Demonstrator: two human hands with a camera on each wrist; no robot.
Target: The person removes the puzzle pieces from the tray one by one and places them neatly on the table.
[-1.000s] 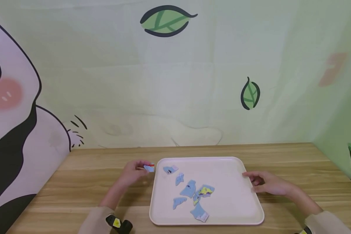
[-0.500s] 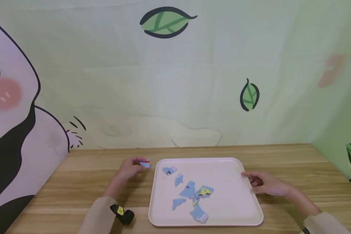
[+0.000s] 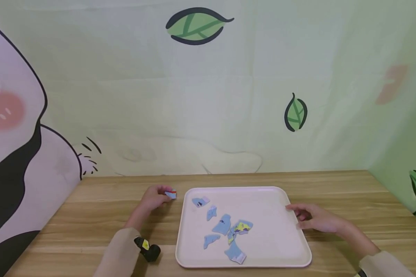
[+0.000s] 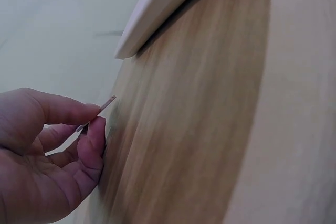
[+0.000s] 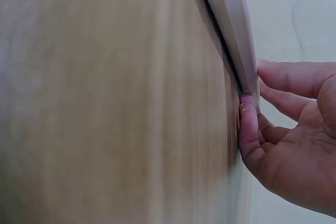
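Observation:
Out past the tray's left edge, my left hand point(image 3: 155, 198) pinches a small puzzle piece point(image 3: 171, 195), blue with a red strip, between thumb and fingers. Seen edge-on in the left wrist view, that puzzle piece point(image 4: 108, 103) is thin and flat. A white tray point(image 3: 274, 219) holds several irregular blue puzzle pieces on its left half; two of them, a yellow-patterned piece point(image 3: 244, 226) and a plain blue piece point(image 3: 222, 225), lie near its middle. My right hand point(image 3: 319, 219) grips the tray's right rim, with fingers on both sides of the rim point(image 5: 239, 35) in the right wrist view.
The tray stands on a wooden table point(image 3: 100, 215). Behind it rises a pale green backdrop point(image 3: 208, 107) printed with leaves and a panda point(image 3: 14, 161) at the left. A black wrist camera point(image 3: 150, 252) sits on my left sleeve.
My left hand has drawn a little left and back with the puzzle piece, away from the tray's left rim. The right hand stays at the right rim, and the pieces on the tray lie unchanged.

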